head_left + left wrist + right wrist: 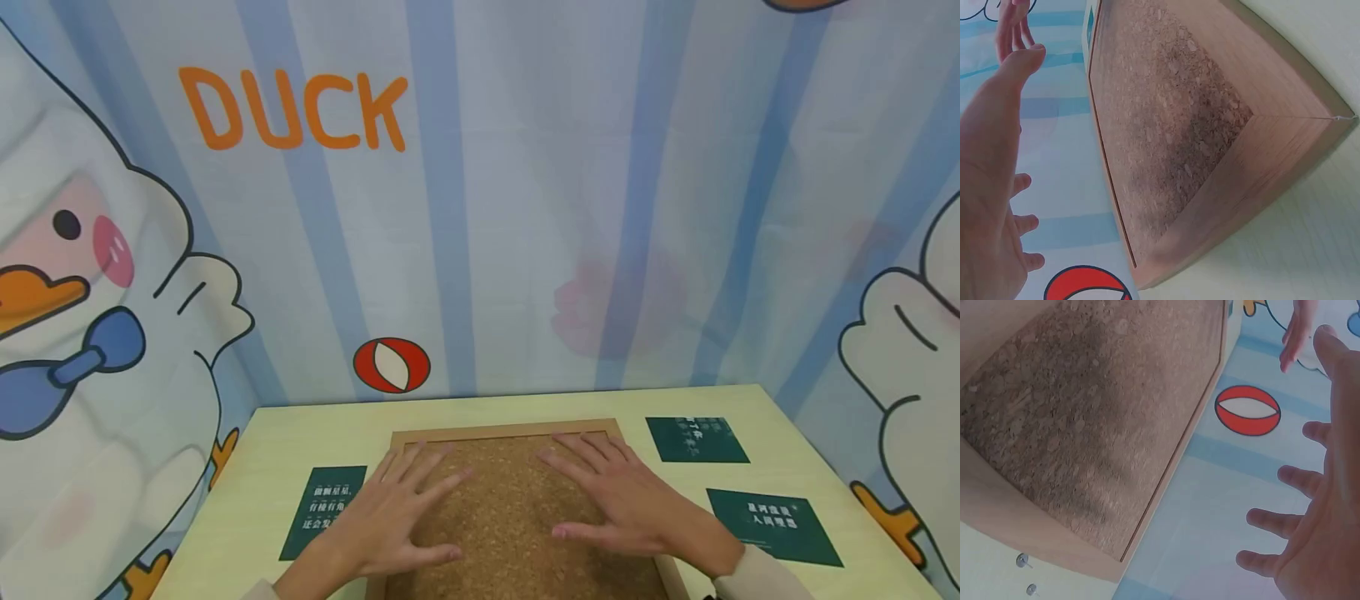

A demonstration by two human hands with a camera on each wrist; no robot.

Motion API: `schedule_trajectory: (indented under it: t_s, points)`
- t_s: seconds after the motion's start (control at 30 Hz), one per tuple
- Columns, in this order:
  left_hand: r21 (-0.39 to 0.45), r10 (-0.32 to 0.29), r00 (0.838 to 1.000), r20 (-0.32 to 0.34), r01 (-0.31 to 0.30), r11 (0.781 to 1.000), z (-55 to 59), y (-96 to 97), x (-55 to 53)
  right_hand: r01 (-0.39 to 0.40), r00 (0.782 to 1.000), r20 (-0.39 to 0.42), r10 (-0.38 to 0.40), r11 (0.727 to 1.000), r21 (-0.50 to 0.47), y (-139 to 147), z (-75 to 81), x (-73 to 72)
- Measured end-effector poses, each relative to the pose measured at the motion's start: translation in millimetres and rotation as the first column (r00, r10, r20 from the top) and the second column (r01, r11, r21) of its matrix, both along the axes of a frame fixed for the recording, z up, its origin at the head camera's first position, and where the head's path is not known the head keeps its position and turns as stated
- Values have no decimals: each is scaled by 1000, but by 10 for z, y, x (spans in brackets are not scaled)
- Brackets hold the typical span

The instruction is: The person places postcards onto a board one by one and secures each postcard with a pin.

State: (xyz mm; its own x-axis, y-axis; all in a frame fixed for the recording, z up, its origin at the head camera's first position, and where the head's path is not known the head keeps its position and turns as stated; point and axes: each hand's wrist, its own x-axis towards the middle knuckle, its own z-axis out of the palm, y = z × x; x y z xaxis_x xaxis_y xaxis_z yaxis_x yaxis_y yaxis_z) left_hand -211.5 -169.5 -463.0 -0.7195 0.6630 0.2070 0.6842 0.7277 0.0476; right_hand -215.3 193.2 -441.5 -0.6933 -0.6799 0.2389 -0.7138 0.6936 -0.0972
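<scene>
A cork board (510, 508) in a light wooden frame (495, 432) lies flat on the table. Over its left side my left hand (393, 512) is spread, palm down, and holds nothing. My right hand (622, 496) hovers likewise above the board's right side, fingers apart. In the left wrist view a gap shows between the left hand (991, 169) and the cork surface (1166, 125). The right wrist view also has the right hand (1316, 506) raised off the board (1085, 425). Two pushpins (1022, 560) lie on the table beside the frame.
One dark green card with white writing (324, 504) lies left of the board, partly behind the left hand. Two more green cards, an upper one (697, 439) and a lower one (776, 525), are on the right. A printed curtain (517, 208) hangs behind the pale table (315, 425).
</scene>
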Motion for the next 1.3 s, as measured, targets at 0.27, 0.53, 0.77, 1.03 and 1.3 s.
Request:
schedule_trajectory:
  t_s: [0.27, 0.53, 0.77, 1.03, 1.3]
  points:
    - [45, 52, 999, 16, -53, 998, 26, -92, -29, 56, 998, 26, -54, 994, -97, 145, -3, -35]
    - [69, 175, 984, 8, -175, 982, 33, -307, -72, 191, 978, 125, -169, 962, -197, 353, -29, -40]
    - [105, 314, 949, 15, -313, 944, 33, -541, -68, 325, 927, 298, -227, 884, -335, 532, -62, -39]
    - [109, 519, 846, 118, -531, 841, -67, -850, -42, 453, 853, 456, -253, 792, -409, 665, -170, -24]
    - [51, 642, 706, 299, -684, 728, -213, -1108, -62, 643, 690, 638, -342, 694, -324, 711, -293, 123]
